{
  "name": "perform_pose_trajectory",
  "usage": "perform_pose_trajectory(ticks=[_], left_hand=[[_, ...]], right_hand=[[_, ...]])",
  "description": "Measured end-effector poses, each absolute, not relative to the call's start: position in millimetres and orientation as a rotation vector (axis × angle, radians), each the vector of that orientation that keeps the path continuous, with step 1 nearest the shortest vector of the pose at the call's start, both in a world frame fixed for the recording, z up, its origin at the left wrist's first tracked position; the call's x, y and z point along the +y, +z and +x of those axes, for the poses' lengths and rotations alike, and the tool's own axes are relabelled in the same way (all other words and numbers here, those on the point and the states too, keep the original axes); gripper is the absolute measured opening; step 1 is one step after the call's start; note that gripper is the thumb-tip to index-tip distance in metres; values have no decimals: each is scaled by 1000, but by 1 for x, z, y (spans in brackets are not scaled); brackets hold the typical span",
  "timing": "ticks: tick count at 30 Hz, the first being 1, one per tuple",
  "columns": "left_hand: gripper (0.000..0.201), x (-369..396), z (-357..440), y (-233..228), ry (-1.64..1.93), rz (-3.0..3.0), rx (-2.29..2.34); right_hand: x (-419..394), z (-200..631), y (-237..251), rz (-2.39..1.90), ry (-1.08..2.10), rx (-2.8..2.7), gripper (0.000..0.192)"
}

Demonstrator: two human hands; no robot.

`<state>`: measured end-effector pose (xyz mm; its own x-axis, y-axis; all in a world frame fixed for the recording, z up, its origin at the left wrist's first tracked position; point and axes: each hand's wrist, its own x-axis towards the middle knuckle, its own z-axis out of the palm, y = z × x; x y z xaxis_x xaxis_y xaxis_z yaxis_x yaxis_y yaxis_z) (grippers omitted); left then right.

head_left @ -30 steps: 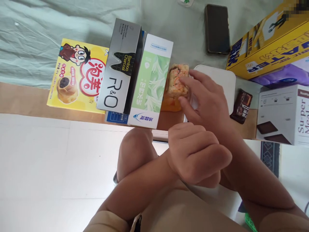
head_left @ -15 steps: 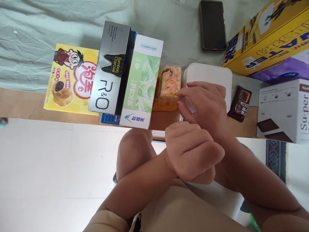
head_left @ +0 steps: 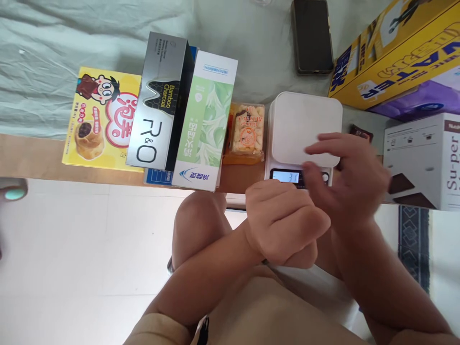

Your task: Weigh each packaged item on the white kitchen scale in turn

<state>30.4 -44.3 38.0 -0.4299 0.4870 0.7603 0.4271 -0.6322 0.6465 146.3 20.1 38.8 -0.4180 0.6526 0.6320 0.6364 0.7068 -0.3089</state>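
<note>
My right hand is over the right part of a white kitchen scale, thumb and fingers apart, slightly blurred, with nothing visible between them. The scale's display is lit; its figures are hard to read. Left of the scale, a clear-wrapped puffed snack with red print rests on an orange packet. My left hand is a closed fist in front of the scale's near edge, back of the hand up; whatever it may hold is hidden. Behind my right hand, a dark brown packet is mostly covered.
Leftward stand a green-white box, a silver-black box and a yellow snack box. A phone lies at the back. A yellow carton, a purple package and a white box are rightward.
My right hand has left the wrapped snack and moved right across the scale, uncovering the display and covering most of the brown packet. My left fist stays nearly still. The view shifted slightly.
</note>
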Motion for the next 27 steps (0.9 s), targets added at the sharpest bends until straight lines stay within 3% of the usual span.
perform_pose_trajectory(ticks=[4, 10, 18, 23, 27], left_hand=[[23, -39, 41, 31, 2258, 1700, 1268], [24, -37, 54, 28, 2097, 1811, 1247], [26, -32, 61, 24, 1986, 1878, 1200], [26, -31, 61, 23, 2007, 1856, 1161], [26, -32, 57, 24, 2001, 1846, 1178]], right_hand=[[34, 207, 13, -1237, -173, -1888, 20], [53, 246, -19, -1679, -28, -1866, 46], [60, 249, -19, -1648, 0, -1780, 39], [54, 217, 7, -1291, -197, -1887, 31], [43, 174, 24, -1135, -79, -2024, 23]])
